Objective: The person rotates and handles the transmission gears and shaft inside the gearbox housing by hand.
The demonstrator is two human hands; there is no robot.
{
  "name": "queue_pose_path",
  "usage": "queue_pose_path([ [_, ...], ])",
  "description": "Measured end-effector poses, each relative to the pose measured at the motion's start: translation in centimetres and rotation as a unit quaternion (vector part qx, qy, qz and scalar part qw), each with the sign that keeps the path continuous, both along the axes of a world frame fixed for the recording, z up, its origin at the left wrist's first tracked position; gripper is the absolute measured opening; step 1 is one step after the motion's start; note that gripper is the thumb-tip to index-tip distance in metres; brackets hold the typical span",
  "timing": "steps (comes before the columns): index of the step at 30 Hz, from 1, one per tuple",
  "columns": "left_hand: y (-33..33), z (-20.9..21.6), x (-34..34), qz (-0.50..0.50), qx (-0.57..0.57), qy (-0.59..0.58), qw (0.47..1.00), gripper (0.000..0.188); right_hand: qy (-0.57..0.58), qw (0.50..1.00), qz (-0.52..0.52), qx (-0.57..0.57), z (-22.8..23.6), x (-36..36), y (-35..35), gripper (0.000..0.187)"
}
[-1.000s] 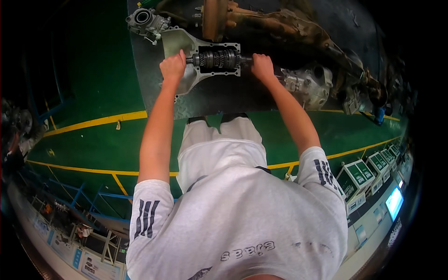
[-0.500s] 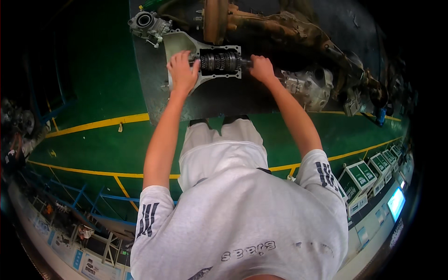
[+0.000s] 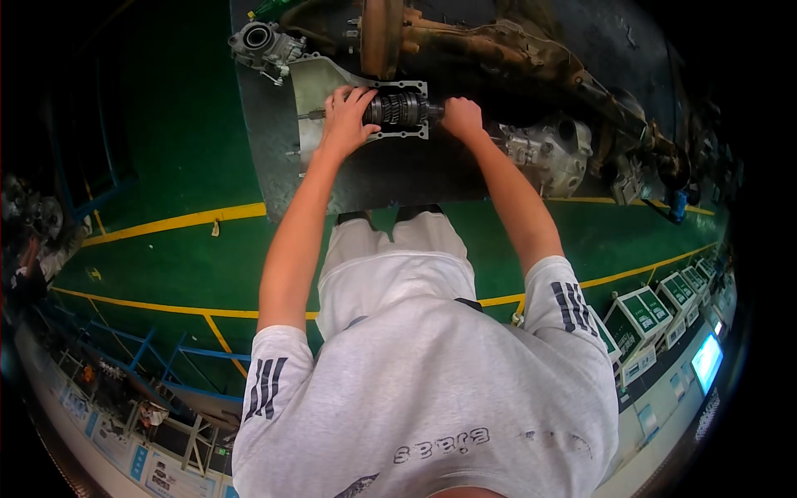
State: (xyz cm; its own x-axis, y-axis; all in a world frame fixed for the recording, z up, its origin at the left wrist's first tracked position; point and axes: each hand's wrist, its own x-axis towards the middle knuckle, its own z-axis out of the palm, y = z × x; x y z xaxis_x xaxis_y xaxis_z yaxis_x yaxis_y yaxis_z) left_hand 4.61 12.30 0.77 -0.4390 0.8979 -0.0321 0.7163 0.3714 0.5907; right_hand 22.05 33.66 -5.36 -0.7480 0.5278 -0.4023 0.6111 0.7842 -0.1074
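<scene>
A gear shaft [image 3: 400, 109] with several dark gears lies lengthwise in an open pale metal gearbox housing [image 3: 427, 86]. My left hand [image 3: 345, 123] reaches over the left end of the gears, fingers on the far side and thumb on the near side, and hides what is under the palm. The shaft's thin end pokes out to the left of this hand. At the right, just outside the housing, my right hand [image 3: 462, 117] is closed around the other end of the shaft; its fingertips are hidden.
A rusty axle [image 3: 506, 46] with a brake drum [image 3: 383, 37] stretches across the far side of the dark workbench [image 3: 390, 178]. To the right sits a silver casing [image 3: 550, 153]; a smaller metal part [image 3: 264, 48] lies at the far left corner. Green floor [image 3: 183, 166] with yellow lines surrounds the bench.
My left hand has slid right from the shaft's left end onto the gears, uncovering the thin shaft end. My right hand stays closed at the right end, shifted very slightly left.
</scene>
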Motion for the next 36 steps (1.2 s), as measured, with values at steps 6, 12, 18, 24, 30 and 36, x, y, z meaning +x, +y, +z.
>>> queue_pose_path([
  [6,0.1,-0.3,-0.3,-0.001,0.024,-0.042,0.999,0.069,0.004,1.000,-0.001,-0.006,0.0,0.2,0.1,0.014],
  [12,0.1,-0.5,-0.1,-0.008,0.015,-0.030,0.999,0.071,0.010,1.000,0.009,-0.015,0.5,0.0,-0.2,0.014],
  [18,0.8,-0.5,-0.2,-0.063,-0.005,0.017,0.998,0.073,-0.008,1.000,-0.006,-0.010,0.5,0.1,0.1,0.016],
  [24,1.3,-0.7,-0.3,-0.065,-0.018,0.004,0.998,0.075,-0.022,0.999,0.006,-0.022,0.8,-0.4,0.0,0.017],
  [30,0.6,0.5,-0.4,-0.021,0.047,0.015,0.999,0.070,-0.028,0.999,0.002,-0.036,0.8,-0.7,0.1,0.016],
  [36,-3.7,1.0,-5.2,0.109,-0.199,-0.069,0.972,0.047,0.054,0.998,0.014,-0.025,0.3,1.0,0.0,0.017],
])
